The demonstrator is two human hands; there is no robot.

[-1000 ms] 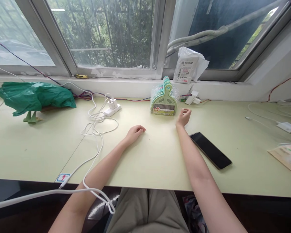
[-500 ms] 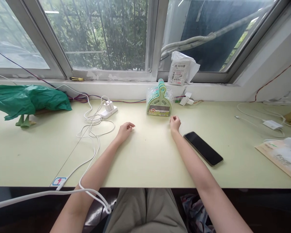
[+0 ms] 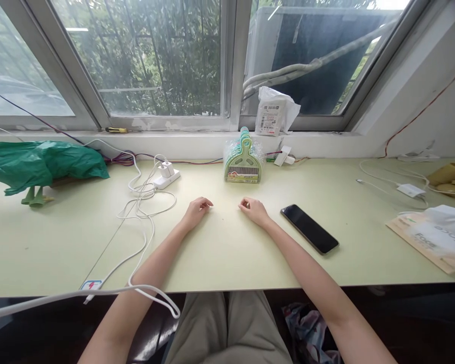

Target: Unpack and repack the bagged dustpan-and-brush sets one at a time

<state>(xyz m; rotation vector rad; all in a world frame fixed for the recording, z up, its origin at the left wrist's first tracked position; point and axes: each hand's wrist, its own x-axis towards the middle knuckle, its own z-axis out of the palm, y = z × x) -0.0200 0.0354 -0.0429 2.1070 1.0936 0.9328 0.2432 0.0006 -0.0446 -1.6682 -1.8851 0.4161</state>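
Observation:
My left hand point(image 3: 197, 211) rests on the pale green table, fingers curled together with nothing visible in them. Opposite it, a short gap away, my right hand point(image 3: 253, 210) lies with its fingers loosely closed, and no object shows there. Behind both hands stands a row of small green dustpan-and-brush sets point(image 3: 243, 163) in clear plastic wrap, touched by neither hand. A black phone point(image 3: 309, 228) lies face up just right of my right forearm. Over my left forearm hangs part of a white cable point(image 3: 151, 289).
On the left, a white power strip point(image 3: 167, 179) with a plugged charger sits among tangled cables, near a green plastic bag point(image 3: 45, 164). A white package point(image 3: 272, 112) and a yellow cutter point(image 3: 116, 130) rest on the sill. At right are a printed pouch point(image 3: 432, 237) and a white adapter point(image 3: 411, 190).
My right hand has come back from near the dustpan sets, moving left and toward me, closer to my left hand. My left hand stays nearly in place. The view has shifted slightly.

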